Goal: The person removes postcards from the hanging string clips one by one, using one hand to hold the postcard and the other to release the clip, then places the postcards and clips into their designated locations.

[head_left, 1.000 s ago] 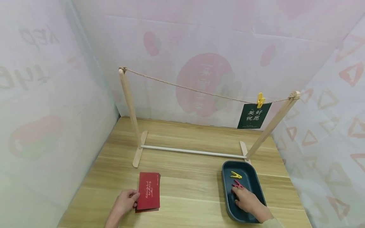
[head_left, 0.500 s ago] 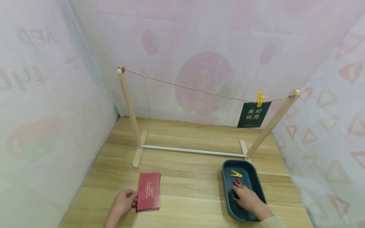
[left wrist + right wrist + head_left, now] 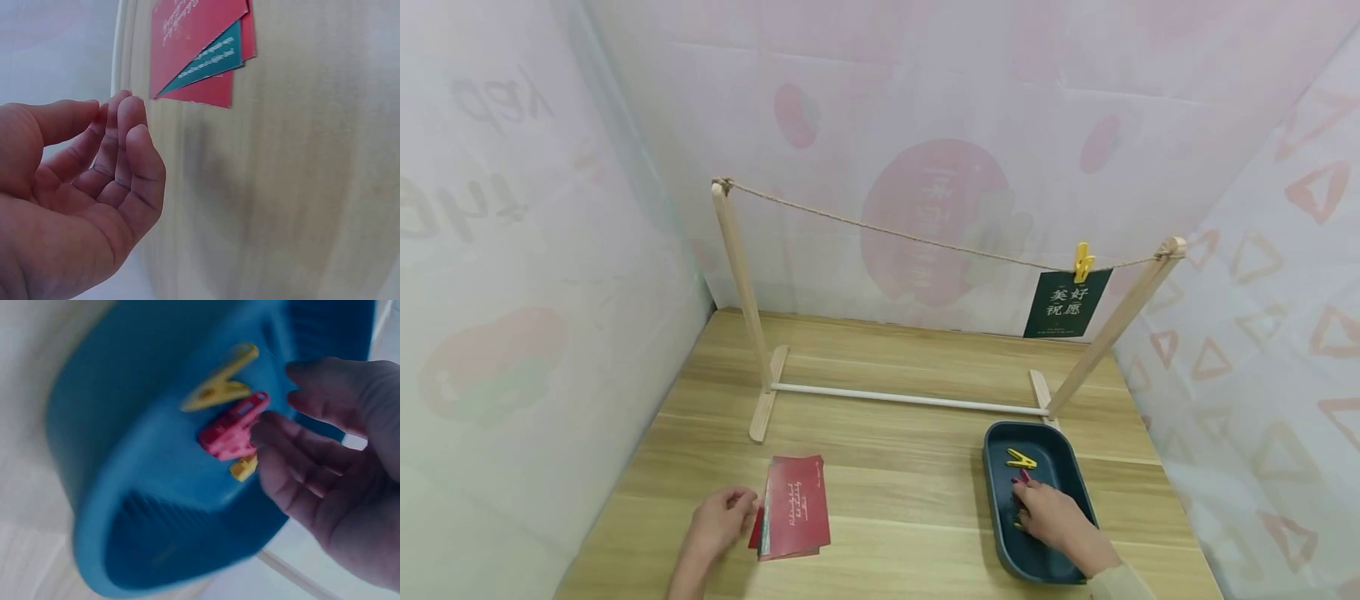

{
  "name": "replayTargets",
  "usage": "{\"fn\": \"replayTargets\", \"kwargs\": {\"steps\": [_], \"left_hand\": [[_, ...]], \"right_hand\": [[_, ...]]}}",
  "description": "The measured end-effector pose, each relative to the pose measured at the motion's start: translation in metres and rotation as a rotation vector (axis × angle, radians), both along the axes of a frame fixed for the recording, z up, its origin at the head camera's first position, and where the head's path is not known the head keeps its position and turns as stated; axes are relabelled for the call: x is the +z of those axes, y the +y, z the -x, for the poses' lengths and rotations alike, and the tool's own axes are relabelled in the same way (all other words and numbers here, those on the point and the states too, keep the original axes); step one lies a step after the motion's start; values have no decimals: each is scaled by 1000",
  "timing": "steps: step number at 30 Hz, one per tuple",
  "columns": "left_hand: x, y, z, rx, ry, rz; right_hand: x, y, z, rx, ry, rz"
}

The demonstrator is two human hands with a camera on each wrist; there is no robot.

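Note:
A stack of red cards (image 3: 801,504) lies on the table at the front left, slightly fanned. Between the red ones a green card (image 3: 209,61) peeks out. Just left of the stack is my left hand (image 3: 721,523), fingers loosely bent, thumb tip near the index finger, nothing held. My right hand (image 3: 1051,517) reaches into the dark blue tray (image 3: 991,492). Its fingertips are right at a red clothespin (image 3: 230,432), thumb apart from them. One yellow clothespin (image 3: 220,384) lies beyond the red one, and another yellow piece (image 3: 244,467) is partly hidden by the fingers.
Behind stands a wooden frame (image 3: 741,283) with a twine line (image 3: 895,233) and a white bottom rod (image 3: 910,399). Near the line's right end a yellow clothespin (image 3: 1082,263) holds up a dark green card (image 3: 1067,307). Printed cloth walls (image 3: 940,92) surround the table.
The top red card has slid right and turned, so the stack is more fanned. My left hand has come away from the cards. My right hand stays at the red clothespin.

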State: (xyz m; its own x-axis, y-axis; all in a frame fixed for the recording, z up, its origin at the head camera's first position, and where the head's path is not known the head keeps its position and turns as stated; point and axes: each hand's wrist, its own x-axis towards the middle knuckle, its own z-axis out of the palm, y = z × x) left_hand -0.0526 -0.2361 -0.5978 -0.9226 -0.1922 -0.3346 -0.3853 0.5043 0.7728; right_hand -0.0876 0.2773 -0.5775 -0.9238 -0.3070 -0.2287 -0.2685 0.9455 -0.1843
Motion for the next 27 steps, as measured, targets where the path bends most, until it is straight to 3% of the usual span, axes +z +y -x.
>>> {"fn": "replayTargets", "kwargs": {"steps": [8,15,21,27], "left_hand": [[14,2,12,50,96,7],[42,13,25,96,220,35],[65,26,34,101,301,44],[77,40,45,71,355,54]], "right_hand": [[29,7,16,17,146,168],[72,13,35,8,323,267],[107,21,47,24,495,330],[137,32,52,68,639,354]]}}
